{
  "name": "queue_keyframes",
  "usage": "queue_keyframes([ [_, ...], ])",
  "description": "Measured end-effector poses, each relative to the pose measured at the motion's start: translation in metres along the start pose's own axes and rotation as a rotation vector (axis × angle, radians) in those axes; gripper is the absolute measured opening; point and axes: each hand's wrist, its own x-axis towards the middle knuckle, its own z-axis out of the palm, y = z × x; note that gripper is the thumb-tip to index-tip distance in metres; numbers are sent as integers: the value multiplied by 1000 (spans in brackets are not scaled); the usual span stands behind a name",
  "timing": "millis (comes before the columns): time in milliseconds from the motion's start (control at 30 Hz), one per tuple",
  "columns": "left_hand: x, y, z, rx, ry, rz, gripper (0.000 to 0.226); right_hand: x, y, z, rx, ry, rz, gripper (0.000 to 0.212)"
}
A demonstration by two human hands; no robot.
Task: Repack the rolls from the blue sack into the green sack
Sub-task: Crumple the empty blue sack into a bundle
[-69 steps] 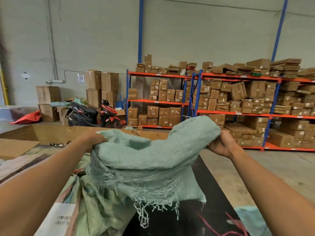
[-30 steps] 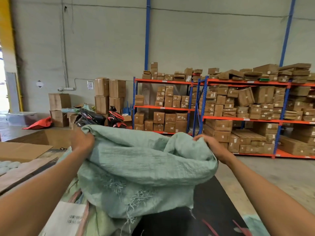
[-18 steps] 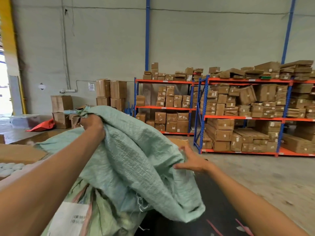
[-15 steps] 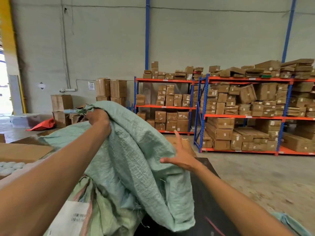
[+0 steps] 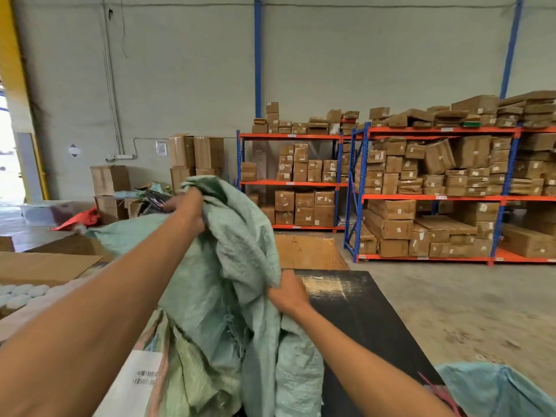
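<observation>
A pale green woven sack [image 5: 237, 254] hangs bunched in front of me. My left hand [image 5: 188, 210] grips its upper edge, raised high. Lower down, my right hand [image 5: 287, 291] grips a fold of the same sack at its right side. Under it lies another greenish sack [image 5: 192, 371] with a white barcode label [image 5: 134, 383]. A light blue sack [image 5: 493, 389] shows at the bottom right corner. White rolls [image 5: 21, 293] lie in a row at the far left edge.
A black sheet [image 5: 361, 320] covers the surface under my right arm. An open cardboard box [image 5: 307, 251] stands behind it, flat cardboard [image 5: 39, 266] at left. Orange and blue racks [image 5: 436, 194] of boxes line the right wall. Bare concrete floor [image 5: 469, 299] lies to the right.
My right hand, spread open half a second ago, has taken hold of a fold lower on the green sack. My left hand keeps its grip up high; the sack hangs more vertically.
</observation>
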Motion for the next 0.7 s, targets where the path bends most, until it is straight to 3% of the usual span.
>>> queue_keyframes([
  [67, -19, -6, -7, 203, -132, -79, 63, 7, -5, -15, 74, 74, 2, 5],
  [133, -39, -8, -2, 398, -61, -9, 119, 16, -12, -25, 95, 81, 2, 13],
  [167, -50, -7, -2, 445, -44, 58, 130, 20, -17, -30, 68, 67, -9, 17],
  [267, -68, -7, 1, 148, -374, 30, 97, 29, -24, -44, 89, 76, 4, 15],
  [333, -66, -18, 2, 196, -278, 150, 113, 33, -25, -49, 160, 94, 45, 11],
  [400, -73, -31, 9, 439, -159, 197, 143, 32, -30, -46, 139, 109, 12, 19],
  [467, -81, -45, 19, 619, -337, 24, 131, 25, -37, -38, 72, 57, -127, 16],
  [533, -85, -49, 27, 554, -393, -57, 120, 13, -41, -27, 23, -101, -293, 8],
  [633, -71, -56, 28, 570, -167, 93, 127, -2, -38, -18, -59, -246, -452, 5],
  [700, -62, -66, 23, 632, -79, 142, 83, -7, -33, -18, -48, -260, -466, 9],
])
